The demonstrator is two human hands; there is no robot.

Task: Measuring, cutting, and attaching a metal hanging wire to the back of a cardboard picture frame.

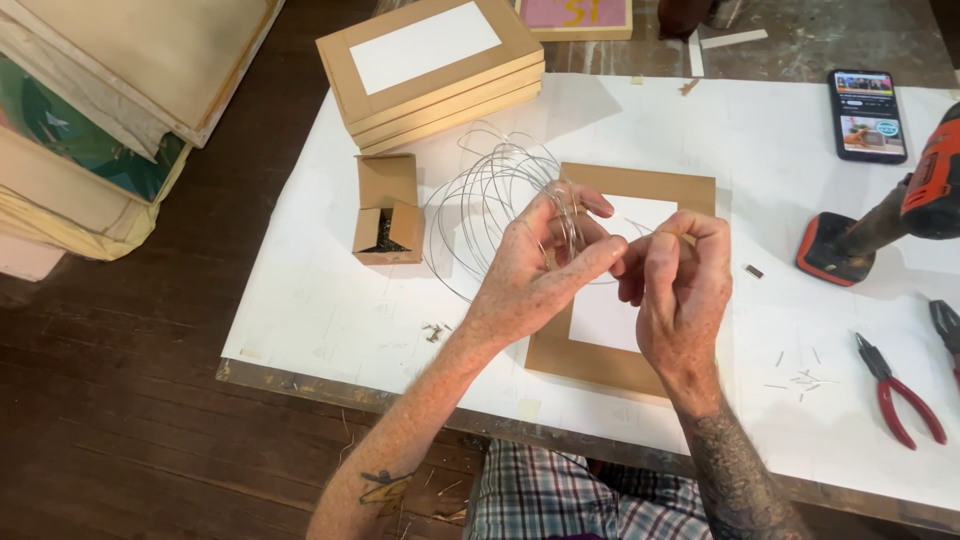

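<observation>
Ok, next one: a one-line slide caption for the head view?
Both hands, left hand and right hand, work a coil of thin wire above a brown-backed picture frame on a white table.

drill cut by right edge, wire end hidden behind fingers, phone screen unreadable

Wire coil between small open box at left and frame; pliers far right.

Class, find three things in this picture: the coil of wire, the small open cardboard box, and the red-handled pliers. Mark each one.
coil of wire (480, 195), head view, on the loops left of the hands.
small open cardboard box (388, 210), head view, on its open top.
red-handled pliers (900, 395), head view, on one red handle.
</observation>
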